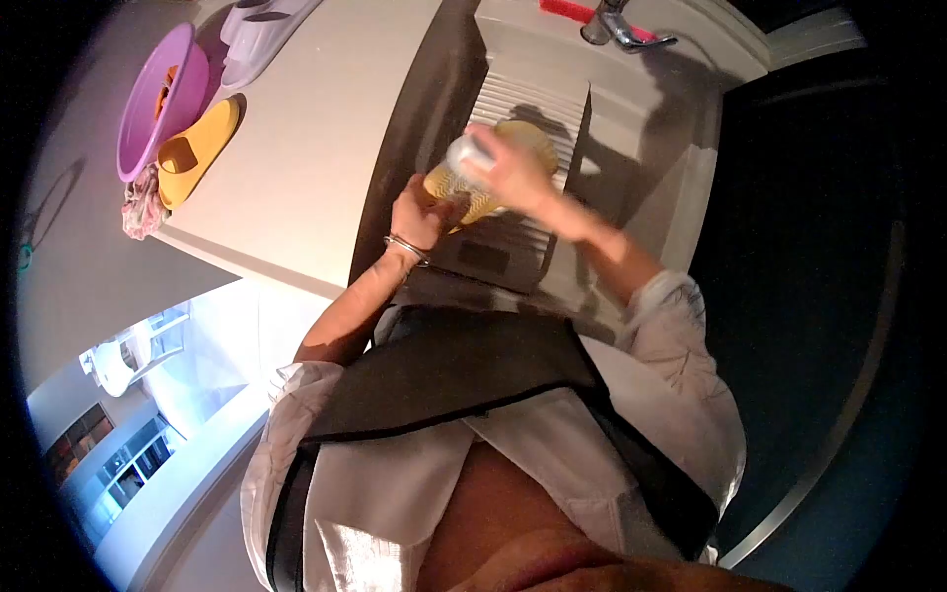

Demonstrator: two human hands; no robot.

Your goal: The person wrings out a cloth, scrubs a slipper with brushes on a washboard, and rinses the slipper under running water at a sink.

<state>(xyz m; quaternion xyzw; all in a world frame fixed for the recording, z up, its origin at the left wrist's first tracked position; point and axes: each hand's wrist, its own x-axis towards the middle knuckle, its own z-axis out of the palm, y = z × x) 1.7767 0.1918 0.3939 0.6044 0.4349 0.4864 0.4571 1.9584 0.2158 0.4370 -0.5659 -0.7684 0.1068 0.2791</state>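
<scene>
A yellow slipper (479, 203) lies over the ribbed washboard (541, 95) of a sink, its zigzag-patterned sole facing up. My left hand (420, 215), with a metal bangle at the wrist, is closed on the slipper's near left end. Above the sole, my right hand (509, 170) grips a rounded white object (470, 156). That object is blurred and partly covered by my fingers, so its kind and whether it touches the sole are unclear.
A tap (631, 37) and a red-pink strip (567, 10) are at the sink's far edge. On the left counter (306, 128) sit another yellow slipper (202, 153), pale slippers (261, 39), a purple basin (187, 84) and a crumpled cloth (145, 204).
</scene>
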